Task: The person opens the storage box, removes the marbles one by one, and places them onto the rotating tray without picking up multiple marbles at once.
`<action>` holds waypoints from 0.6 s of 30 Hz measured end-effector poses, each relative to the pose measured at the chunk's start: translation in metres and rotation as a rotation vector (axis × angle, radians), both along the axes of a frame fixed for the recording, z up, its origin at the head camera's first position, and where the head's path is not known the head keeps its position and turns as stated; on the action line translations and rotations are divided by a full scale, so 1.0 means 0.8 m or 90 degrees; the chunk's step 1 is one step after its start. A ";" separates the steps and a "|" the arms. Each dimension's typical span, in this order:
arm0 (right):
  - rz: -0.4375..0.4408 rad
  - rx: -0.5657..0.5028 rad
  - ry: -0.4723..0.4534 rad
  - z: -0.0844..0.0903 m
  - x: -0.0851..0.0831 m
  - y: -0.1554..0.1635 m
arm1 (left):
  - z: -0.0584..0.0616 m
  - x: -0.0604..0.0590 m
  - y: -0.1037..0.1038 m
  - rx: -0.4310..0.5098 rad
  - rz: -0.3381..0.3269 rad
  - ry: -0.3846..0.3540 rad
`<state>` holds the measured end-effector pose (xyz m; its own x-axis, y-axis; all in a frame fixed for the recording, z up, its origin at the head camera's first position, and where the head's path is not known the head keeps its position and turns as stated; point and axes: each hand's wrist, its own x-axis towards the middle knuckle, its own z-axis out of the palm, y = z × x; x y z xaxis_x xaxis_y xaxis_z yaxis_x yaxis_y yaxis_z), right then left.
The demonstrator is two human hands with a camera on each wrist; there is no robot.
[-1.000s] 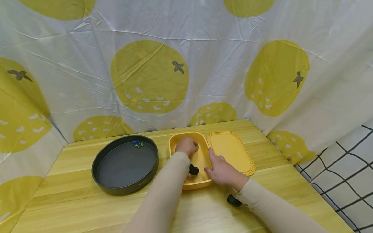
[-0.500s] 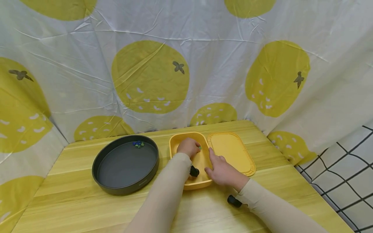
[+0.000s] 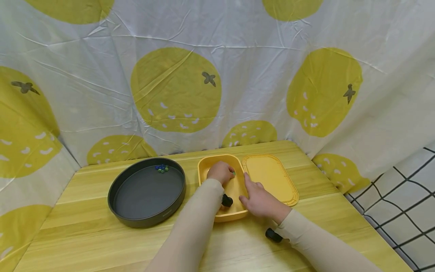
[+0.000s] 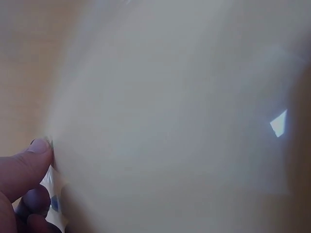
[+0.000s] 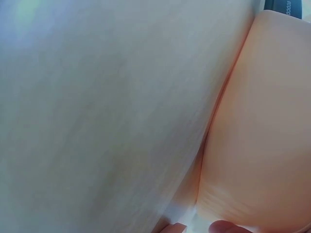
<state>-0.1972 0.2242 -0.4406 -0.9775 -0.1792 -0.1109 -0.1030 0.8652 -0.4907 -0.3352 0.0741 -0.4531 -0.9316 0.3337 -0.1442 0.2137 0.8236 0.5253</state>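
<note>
In the head view my left hand point(image 3: 220, 172) is inside a yellow plastic box point(image 3: 234, 217). Its thumb and fingertips pinch a small green marble-like piece point(image 3: 233, 173), mostly covered by the fingers. The left wrist view shows the thumb point(image 4: 29, 162) at the left edge, a greenish bit at its tip. My right hand point(image 3: 261, 198) grips the box's right side, thumb over the inside and index finger along the rim. Fingertips point(image 5: 226, 226) show at the bottom of the right wrist view, beside the box's orange-looking wall point(image 5: 257, 126).
A round dark grey pan point(image 3: 146, 223) stands left of the box, with several small blue and green marble-like pieces point(image 3: 161, 168) near its far side. The yellow lid point(image 3: 268, 175) lies flat to the right. A fruit-print curtain point(image 3: 251, 83) hangs behind the wooden table point(image 3: 85, 241).
My left hand has shifted slightly to the right inside the box, the green piece still pinched at its fingertips. The right hand stays at the box's right side.
</note>
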 end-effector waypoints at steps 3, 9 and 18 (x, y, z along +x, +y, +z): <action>0.002 -0.003 0.000 0.001 0.000 0.000 | 0.000 0.000 0.000 -0.005 0.000 0.001; 0.004 -0.005 0.001 0.002 0.000 0.000 | 0.002 0.000 0.001 -0.008 0.006 -0.002; 0.003 -0.004 -0.001 0.000 0.000 0.000 | 0.003 0.003 0.000 0.007 0.008 -0.006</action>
<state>-0.1975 0.2242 -0.4404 -0.9765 -0.1849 -0.1109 -0.1069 0.8619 -0.4958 -0.3329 0.0743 -0.4504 -0.9345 0.3231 -0.1494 0.1980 0.8206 0.5362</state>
